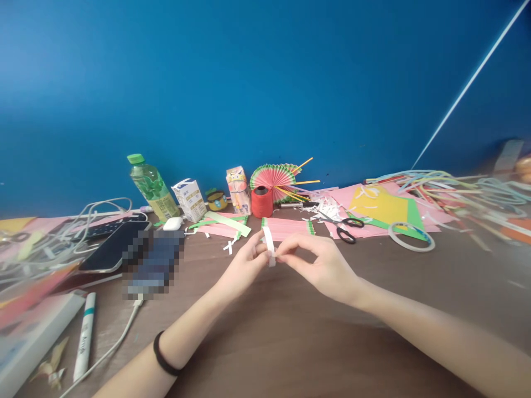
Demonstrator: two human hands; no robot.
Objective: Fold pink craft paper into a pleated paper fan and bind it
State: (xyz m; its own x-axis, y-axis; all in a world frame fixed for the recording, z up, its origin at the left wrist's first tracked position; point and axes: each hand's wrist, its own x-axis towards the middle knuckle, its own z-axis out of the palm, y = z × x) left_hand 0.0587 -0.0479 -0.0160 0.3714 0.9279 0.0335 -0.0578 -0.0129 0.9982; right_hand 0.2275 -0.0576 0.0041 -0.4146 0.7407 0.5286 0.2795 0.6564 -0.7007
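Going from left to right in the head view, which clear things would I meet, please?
Marker → green-capped bottle → white carton → left hand → white strip → right hand → white ring.

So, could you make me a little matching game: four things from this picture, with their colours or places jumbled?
1. White strip
2. Spool
3. Scissors
4. Bottle

A. Black, lying on the right
B. Green, left of the white carton
C. Between the left hand and right hand
D. Red, in front of the paper fan

Pairs: 1-C, 2-D, 3-A, 4-B
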